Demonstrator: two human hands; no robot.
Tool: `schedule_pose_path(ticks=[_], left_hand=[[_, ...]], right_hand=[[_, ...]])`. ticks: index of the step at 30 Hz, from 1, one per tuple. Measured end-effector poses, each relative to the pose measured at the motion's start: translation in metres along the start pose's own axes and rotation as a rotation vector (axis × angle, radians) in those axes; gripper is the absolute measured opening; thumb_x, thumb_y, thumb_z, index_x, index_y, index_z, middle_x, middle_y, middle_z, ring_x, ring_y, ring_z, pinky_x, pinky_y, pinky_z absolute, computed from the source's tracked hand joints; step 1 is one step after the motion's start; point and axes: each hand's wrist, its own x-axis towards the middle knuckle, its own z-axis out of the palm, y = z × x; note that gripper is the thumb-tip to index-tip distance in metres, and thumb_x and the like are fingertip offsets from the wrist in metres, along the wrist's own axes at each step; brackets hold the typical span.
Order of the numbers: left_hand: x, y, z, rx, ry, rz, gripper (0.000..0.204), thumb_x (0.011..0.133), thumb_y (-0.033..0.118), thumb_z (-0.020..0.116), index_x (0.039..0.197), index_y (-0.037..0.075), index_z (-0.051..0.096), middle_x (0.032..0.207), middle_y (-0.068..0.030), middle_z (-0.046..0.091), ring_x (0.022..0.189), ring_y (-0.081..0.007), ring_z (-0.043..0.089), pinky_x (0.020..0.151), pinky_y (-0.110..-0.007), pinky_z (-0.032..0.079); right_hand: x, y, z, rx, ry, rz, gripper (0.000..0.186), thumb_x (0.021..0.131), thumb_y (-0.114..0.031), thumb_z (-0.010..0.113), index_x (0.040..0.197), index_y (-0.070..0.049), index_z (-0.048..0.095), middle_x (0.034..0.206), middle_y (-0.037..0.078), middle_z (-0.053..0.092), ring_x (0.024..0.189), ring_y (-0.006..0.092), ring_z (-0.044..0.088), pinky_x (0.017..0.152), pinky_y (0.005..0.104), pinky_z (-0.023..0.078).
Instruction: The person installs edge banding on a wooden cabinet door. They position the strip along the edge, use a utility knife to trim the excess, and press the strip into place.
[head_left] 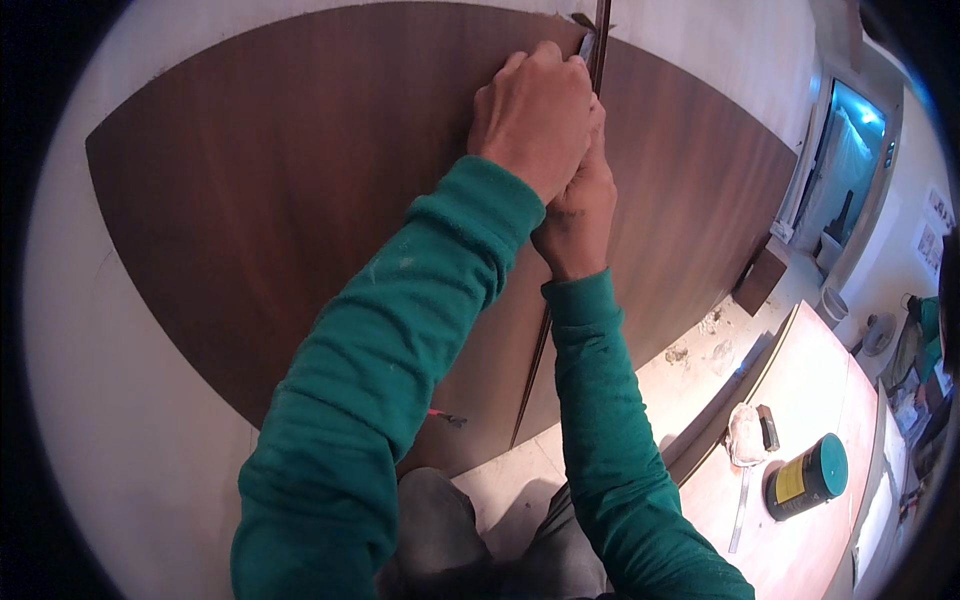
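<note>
One narrow metal blade (586,45) stands just left of the upper end of one dark strip (600,52), its lower part running into the fingers of the left hand (535,120), which is curled around it. The right hand (583,212) is pressed up against the left from below, near the strip; its fingertips are hidden, so what it pinches I cannot tell. Two brown panels flank the strip: one left panel (290,190), one right panel (690,190). Below and left of the strip, one red-handled tool (447,416) shows beside the left sleeve. Well to the lower right of the strip is one table (815,360), carrying four things: a dark can with a green lid (808,480), a crumpled white bundle (744,435), a small dark block (768,428) and a thin flat strip of metal (740,510). Farther right of the dark strip is one doorway (845,160).
</note>
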Motion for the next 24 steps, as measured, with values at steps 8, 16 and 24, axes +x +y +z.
schedule_pose_path(ticks=[8, 16, 24], left_hand=[[-0.024, 0.006, 0.008, 0.031, -0.014, 0.005, 0.033, 0.105, 0.025, 0.050, 0.099, 0.000, 0.072, 0.097, -0.0175, 0.063, 0.095, -0.0342, 0.066, 0.082, -0.047, 0.058], [-0.049, 0.015, 0.011, 0.013, -0.117, -0.078, 0.028, 0.103, 0.021, 0.053, 0.107, -0.001, 0.070, 0.097, -0.0161, 0.062, 0.094, -0.0329, 0.066, 0.079, -0.045, 0.059], [-0.073, 0.023, 0.003, -0.013, -0.315, -0.119, 0.036, 0.097, 0.019, 0.062, 0.119, -0.008, 0.063, 0.114, -0.0183, 0.060, 0.104, -0.0323, 0.064, 0.081, -0.043, 0.062]], right_hand=[[-0.023, 0.014, -0.005, -0.012, 0.001, 0.019, 0.056, 0.097, -0.026, 0.055, 0.147, -0.016, 0.033, 0.105, 0.029, 0.067, 0.098, 0.0512, 0.064, 0.079, 0.0521, 0.053], [-0.050, 0.020, -0.011, -0.008, -0.042, 0.116, 0.067, 0.093, -0.029, 0.062, 0.151, -0.016, 0.031, 0.110, 0.028, 0.066, 0.101, 0.0483, 0.066, 0.081, 0.0478, 0.055], [-0.083, 0.025, -0.017, -0.026, -0.061, 0.154, 0.077, 0.091, -0.030, 0.067, 0.155, -0.014, 0.028, 0.113, 0.026, 0.067, 0.103, 0.0457, 0.067, 0.085, 0.0442, 0.055]])
